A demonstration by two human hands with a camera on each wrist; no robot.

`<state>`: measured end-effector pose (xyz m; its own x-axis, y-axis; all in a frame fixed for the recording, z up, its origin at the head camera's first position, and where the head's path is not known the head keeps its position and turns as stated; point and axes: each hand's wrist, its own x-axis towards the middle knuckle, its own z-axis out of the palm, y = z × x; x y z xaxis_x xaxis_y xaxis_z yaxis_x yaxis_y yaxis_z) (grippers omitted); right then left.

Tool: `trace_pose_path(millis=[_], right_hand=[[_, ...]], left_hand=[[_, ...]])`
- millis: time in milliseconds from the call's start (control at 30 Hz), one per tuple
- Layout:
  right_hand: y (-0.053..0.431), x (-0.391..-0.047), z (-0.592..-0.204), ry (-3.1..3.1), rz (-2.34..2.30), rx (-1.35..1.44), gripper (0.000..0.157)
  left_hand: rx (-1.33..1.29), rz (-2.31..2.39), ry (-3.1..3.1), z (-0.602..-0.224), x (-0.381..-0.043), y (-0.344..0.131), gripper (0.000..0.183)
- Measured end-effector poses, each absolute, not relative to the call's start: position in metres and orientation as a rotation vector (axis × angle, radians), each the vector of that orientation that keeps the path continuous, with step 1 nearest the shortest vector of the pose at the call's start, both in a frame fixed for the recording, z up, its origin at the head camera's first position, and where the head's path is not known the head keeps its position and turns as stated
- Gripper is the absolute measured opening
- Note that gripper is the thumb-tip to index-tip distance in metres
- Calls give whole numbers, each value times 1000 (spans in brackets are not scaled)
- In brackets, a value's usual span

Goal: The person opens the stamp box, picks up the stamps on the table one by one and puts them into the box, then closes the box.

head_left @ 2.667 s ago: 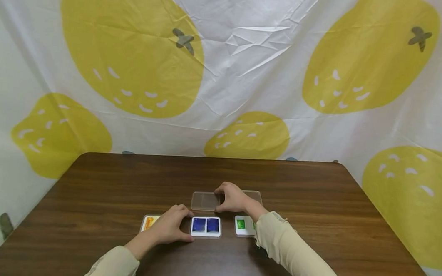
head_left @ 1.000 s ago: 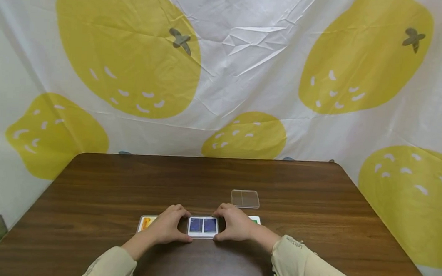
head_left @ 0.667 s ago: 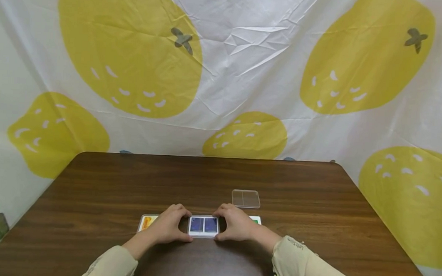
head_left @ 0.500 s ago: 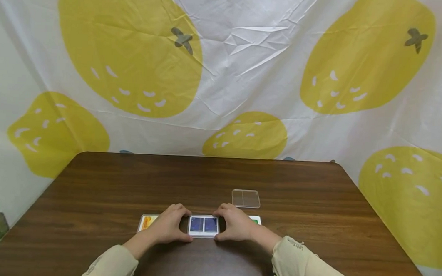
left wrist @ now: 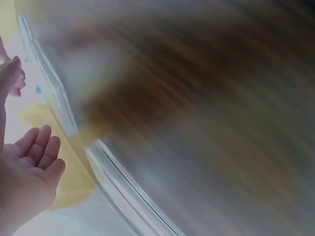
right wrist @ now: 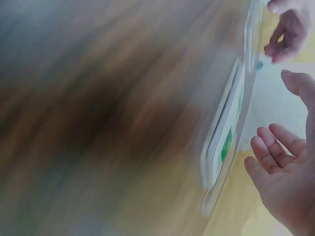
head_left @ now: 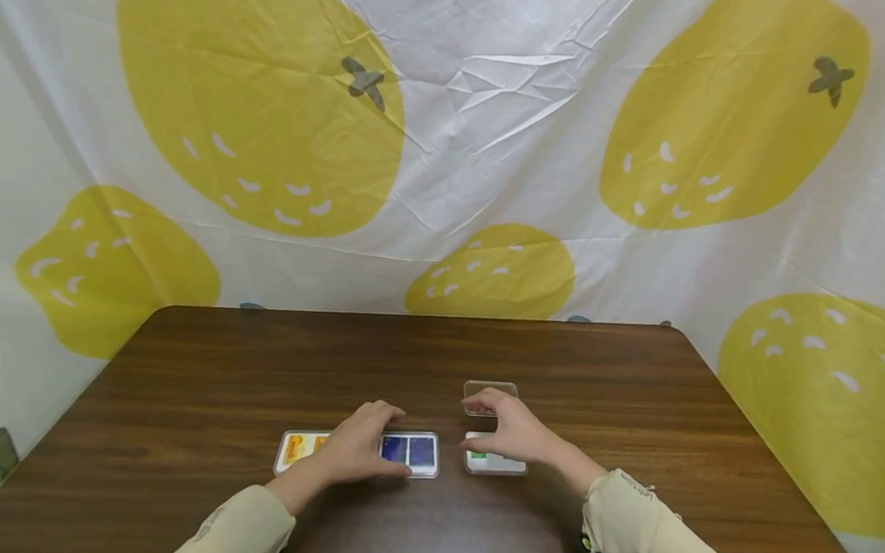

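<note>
On the table lies a clear flat case with a blue two-panel card point(head_left: 421, 452). A transparent lid covers it. My left hand point(head_left: 354, 447) is over its left part, fingers and thumb spread, and in the left wrist view the hand looks raised off the cases. To its left sits a case with an orange-and-white card point(head_left: 294, 450), partly hidden by the hand. My right hand point(head_left: 520, 431) hovers above the case with a green-and-white card point(head_left: 503, 465), fingers loosely bent and holding nothing. Just behind its fingers rests a transparent lid point(head_left: 473, 387), partly hidden.
The brown wooden table point(head_left: 259, 342) has rounded far corners. A white cloth with yellow fruit prints point(head_left: 488, 270) hangs right behind its far edge. The three card cases stand in a row near the middle.
A transparent lid went from behind onto the blue-card case, where both hands held its sides. Since then the hands have let go; the right moved right and up, the left slightly right.
</note>
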<state>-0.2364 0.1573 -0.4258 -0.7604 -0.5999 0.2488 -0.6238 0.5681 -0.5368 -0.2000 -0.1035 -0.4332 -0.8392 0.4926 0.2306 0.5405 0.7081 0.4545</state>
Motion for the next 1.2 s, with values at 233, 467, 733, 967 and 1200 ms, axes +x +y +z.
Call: trace_pose_path(millis=[233,467,733,967,1200], right_hand=[[184,-253,-421,-2776,951,894,58],[209,-273,-428,-2810,874,820,63],[224,-284,-438,-2898,863,792,69],[223,-292,-439,-2924,820,830,69],[220,-295,-437,-2937,825,862,61]], left_hand=[[-948,-779,-2872,-429,-201,-71,68],[-971,-674,-2920,-427,-202,-42,65],[-947,-596,-2931,-431,-208,-22,66],[-921,-524,-2962,-430,-207,-15,63],[-899,-514,-2954,-433,-206,-13,61]])
